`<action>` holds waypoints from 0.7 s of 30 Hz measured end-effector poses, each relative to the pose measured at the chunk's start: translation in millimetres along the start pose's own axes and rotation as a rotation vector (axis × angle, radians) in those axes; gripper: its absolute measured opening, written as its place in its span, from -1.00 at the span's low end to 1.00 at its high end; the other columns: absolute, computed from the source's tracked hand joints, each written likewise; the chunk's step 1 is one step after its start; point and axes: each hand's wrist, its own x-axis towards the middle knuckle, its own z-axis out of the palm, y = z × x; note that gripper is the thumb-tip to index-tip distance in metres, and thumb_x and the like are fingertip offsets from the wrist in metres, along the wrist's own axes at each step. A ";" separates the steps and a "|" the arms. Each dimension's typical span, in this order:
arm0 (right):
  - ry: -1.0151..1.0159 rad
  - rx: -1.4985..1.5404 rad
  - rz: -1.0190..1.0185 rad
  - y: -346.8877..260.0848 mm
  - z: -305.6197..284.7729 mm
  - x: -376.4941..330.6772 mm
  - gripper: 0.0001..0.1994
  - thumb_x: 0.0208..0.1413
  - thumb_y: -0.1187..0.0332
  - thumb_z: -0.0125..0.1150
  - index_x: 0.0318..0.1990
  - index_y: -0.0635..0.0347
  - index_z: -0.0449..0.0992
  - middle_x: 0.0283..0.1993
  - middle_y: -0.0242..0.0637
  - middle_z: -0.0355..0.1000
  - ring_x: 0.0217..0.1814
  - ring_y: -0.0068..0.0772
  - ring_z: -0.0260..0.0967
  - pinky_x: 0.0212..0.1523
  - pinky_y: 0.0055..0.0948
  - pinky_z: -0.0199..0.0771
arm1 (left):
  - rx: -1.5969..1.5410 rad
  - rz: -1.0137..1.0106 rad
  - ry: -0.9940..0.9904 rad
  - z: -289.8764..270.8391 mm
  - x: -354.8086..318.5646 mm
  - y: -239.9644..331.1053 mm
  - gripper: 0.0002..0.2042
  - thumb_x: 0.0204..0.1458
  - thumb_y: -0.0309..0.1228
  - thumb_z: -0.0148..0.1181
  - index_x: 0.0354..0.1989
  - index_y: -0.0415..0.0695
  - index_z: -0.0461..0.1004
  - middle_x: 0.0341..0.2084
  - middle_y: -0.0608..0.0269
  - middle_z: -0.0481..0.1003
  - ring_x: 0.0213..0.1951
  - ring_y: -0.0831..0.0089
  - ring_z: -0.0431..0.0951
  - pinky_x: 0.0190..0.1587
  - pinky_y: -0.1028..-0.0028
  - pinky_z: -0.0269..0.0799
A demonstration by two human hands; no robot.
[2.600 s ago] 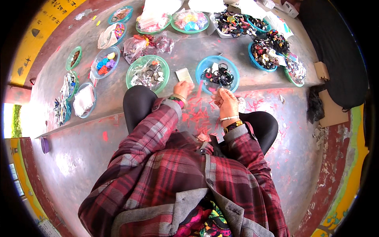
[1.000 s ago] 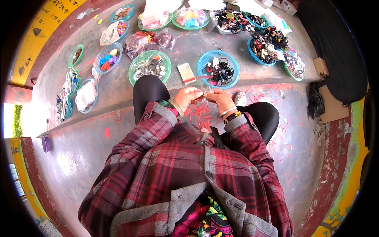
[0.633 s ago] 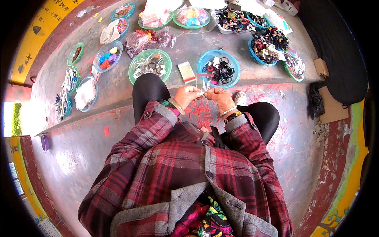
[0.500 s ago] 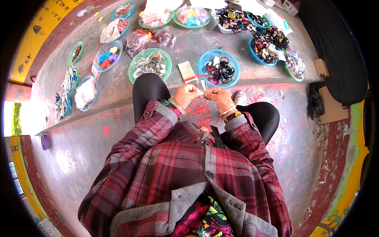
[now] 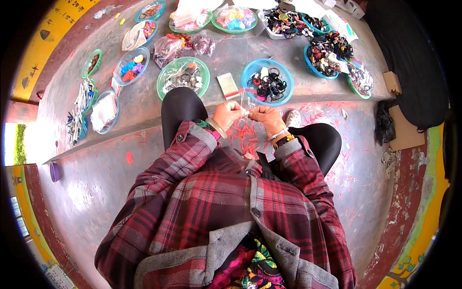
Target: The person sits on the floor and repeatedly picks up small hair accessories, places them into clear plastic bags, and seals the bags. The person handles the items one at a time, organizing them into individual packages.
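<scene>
Overhead view of a seated person in a red plaid shirt, both forearms drawn in toward the midline above the knees. The left hand (image 5: 227,114) and right hand (image 5: 266,117) meet fingertip to fingertip, each closed in a pinch on a small clear plastic packet (image 5: 249,103) stretched between them; the packet sits just in front of the knuckles, over the edge of the raised concrete ledge (image 5: 144,103). What the packet contains cannot be made out. A pale bangle circles the left wrist and a light band the right.

Containers on the ledge, nearest first: a blue bowl (image 5: 285,77) just beyond the hands holds black, red and dark hair ties; a flat clear sleeve (image 5: 228,86) lies beside it. A green bowl (image 5: 204,72) to the left holds small metallic and clear pieces. Further left, a blue bowl (image 5: 122,65) carries bright coloured items, and a tray (image 5: 111,123) holds white folded material. To the right, a blue bowl (image 5: 309,62) is heaped with dark hair accessories. Along the far edge stand green dishes of bagged coloured goods (image 5: 234,17).
</scene>
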 end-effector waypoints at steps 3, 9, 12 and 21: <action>-0.014 0.017 0.008 0.6 -0.1 -0.1 -0.89 -0.11 0.54 0.16 -0.38 0.35 0.49 -0.42 -0.28 0.47 -0.40 -0.56 0.38 -0.31 -0.61 0.33 | 0.049 0.018 -0.007 -3.2 1.9 -4.2 -0.85 -0.16 -0.45 0.26 -0.54 -0.21 0.40 -0.61 0.37 0.41 -0.54 0.65 0.36 -0.46 0.64 0.28; -0.021 -0.016 0.038 -1.0 0.0 -0.7 -0.89 -0.13 0.52 0.18 -0.38 0.33 0.50 -0.43 -0.32 0.47 -0.41 -0.59 0.36 -0.34 -0.64 0.31 | 0.100 0.041 -0.010 -2.8 2.5 -6.6 -0.85 -0.16 -0.47 0.26 -0.54 -0.21 0.39 -0.62 0.38 0.39 -0.54 0.67 0.34 -0.47 0.63 0.27; -0.011 0.002 0.049 -0.2 0.6 -0.7 -0.88 -0.13 0.51 0.19 -0.38 0.32 0.51 -0.44 -0.33 0.46 -0.43 -0.60 0.36 -0.35 -0.64 0.30 | 0.165 0.078 -0.004 -2.3 1.9 -7.2 -0.85 -0.16 -0.47 0.26 -0.54 -0.20 0.38 -0.62 0.39 0.38 -0.54 0.68 0.32 -0.48 0.63 0.26; 0.030 -0.020 -0.015 0.1 1.6 -0.2 -0.95 -0.14 0.53 0.21 -0.49 0.30 0.48 -0.50 -0.37 0.44 -0.48 -0.64 0.31 -0.40 -0.65 0.26 | 0.026 0.042 -0.013 0.3 1.4 -4.0 -0.84 -0.15 -0.44 0.26 -0.53 -0.20 0.38 -0.63 0.41 0.36 -0.55 0.69 0.32 -0.49 0.65 0.27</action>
